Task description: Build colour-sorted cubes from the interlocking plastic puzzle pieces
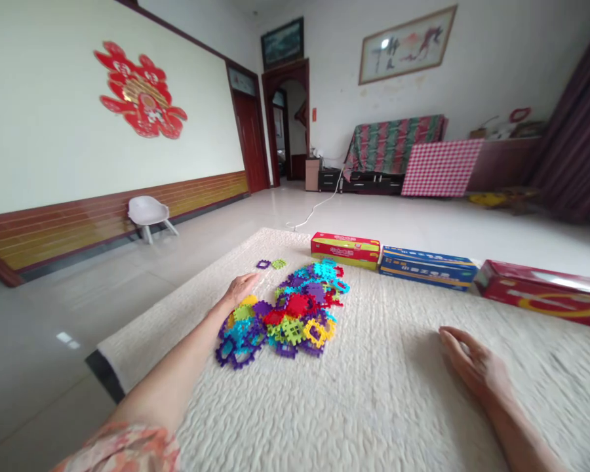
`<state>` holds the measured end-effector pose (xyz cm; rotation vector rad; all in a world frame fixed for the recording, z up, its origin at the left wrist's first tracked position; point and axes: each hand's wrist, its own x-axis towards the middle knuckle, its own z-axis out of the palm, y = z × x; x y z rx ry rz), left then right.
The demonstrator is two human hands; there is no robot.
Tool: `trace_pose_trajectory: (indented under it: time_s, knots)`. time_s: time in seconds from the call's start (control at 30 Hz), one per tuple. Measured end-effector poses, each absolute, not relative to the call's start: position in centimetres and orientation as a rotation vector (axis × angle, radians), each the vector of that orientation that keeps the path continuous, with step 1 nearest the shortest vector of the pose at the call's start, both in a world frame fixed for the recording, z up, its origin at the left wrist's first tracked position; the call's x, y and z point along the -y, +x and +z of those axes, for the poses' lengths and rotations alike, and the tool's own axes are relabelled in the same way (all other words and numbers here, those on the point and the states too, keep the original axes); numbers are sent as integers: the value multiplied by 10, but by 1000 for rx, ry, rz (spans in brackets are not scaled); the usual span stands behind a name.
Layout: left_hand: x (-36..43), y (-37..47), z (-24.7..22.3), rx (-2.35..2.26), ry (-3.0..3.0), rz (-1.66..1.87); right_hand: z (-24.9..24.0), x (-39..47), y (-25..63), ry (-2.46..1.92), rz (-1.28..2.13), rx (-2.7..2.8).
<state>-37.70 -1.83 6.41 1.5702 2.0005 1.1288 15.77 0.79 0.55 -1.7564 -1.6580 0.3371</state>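
Note:
My left hand (240, 289) reaches over the far left side of a heap of colourful plastic interlocking pieces (297, 305). Its fingers stretch forward, and I see nothing held in them. Just beyond the fingertips lie a purple square frame piece (263, 265) and a green piece (278, 264), apart from the heap. The heap mixes purple, red, turquoise, green and yellow pieces with toothed edges. Well to the right, my right hand (474, 360) rests on the cream quilted cover (373, 400), loosely open with its fingers slightly bent and holding nothing.
Along the far edge stand a red and yellow-green box (345, 250), a blue box (427, 267) and a dark red box (545, 292). Beyond are a tiled floor, a small white chair (149, 213) and a cloth-draped cabinet (396, 147).

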Motion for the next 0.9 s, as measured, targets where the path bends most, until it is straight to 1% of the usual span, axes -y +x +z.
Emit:
trace_pose_trajectory:
  time_s: [0.13,0.27,0.4,0.57,0.73,0.9]
  knots:
    - [75,-406,38,-2281,1362,1165,9,-5,148,-1686,339,1707]
    - [104,-406,26,-2459,1262,1169,8,2,117,-1556,320,1776]
    - [114,-400,28,-2591,1215,1176,4,17,70,-1345,385,1984]
    - [118,-389,24,-2646,1261,1033,2,40,-1,-1096,457,2204]
    - [113,-358,20,-2670,1327,961,3,63,-66,-1145,430,2303]
    - [108,-324,20,-2691,1205,1107,5,80,-88,-1140,332,2303]
